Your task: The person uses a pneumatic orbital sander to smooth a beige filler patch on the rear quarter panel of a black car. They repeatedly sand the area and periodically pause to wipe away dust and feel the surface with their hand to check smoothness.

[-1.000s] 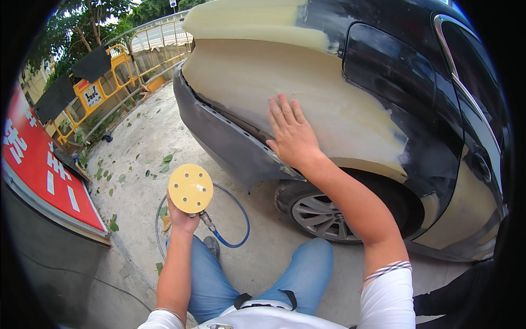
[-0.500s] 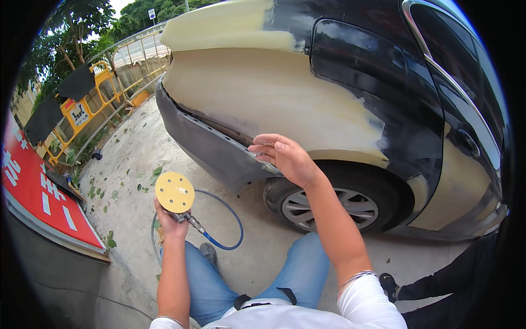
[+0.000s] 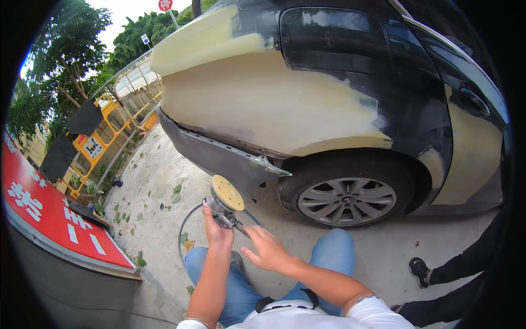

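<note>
My left hand (image 3: 219, 233) grips a metal air sander (image 3: 222, 213) by its body, above my left knee. Its round yellow sanding disc (image 3: 227, 193), pierced with several holes, is tilted up and faces right, toward the car. My right hand (image 3: 267, 249) is at the sander's hose end, its fingers over the fitting (image 3: 239, 225) and its thumb held apart; the fingers partly hide what they hold. Beyond the disc is the dark car's rear side panel (image 3: 257, 101), with large beige and pale yellow patches. Its grey bumper (image 3: 213, 156) stands away from the body along a gap.
A blue air hose (image 3: 181, 236) loops on the concrete floor (image 3: 159, 181) among fallen leaves. The rear wheel (image 3: 348, 202) is close before my knees. A red sign board (image 3: 49, 203) and yellow barriers (image 3: 98, 142) are at left. Another person's dark-clad leg (image 3: 460, 257) is at right.
My right hand has come down from beside the car panel to the sander's hose end. The sander has moved right, and its disc has turned from facing me toward the car.
</note>
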